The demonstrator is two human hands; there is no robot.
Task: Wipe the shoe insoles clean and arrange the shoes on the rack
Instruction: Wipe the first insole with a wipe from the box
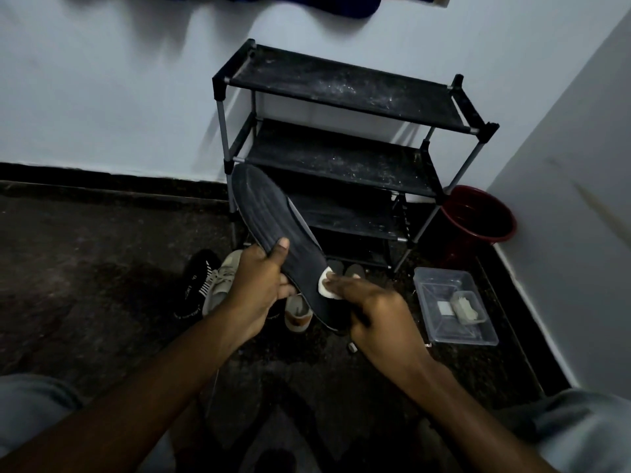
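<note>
My left hand (256, 285) grips a long dark insole (273, 227) at its middle, thumb on top, with the toe end tilted up toward the rack. My right hand (372, 308) presses a small white wipe (326, 286) against the insole's heel end with its fingertips. Behind the insole stands a black shoe rack (341, 87) with dusty fabric shelves that hold no shoes. On the floor under my hands lie a black sneaker (196, 285) with white stripes, a beige sneaker (222, 281) and a tan shoe (298, 312).
A clear plastic tray (454, 305) with a small tub of wipes sits on the floor to the right. A red bucket (478, 220) stands in the corner beside the rack. White walls close in behind and on the right. My knees show at the bottom corners.
</note>
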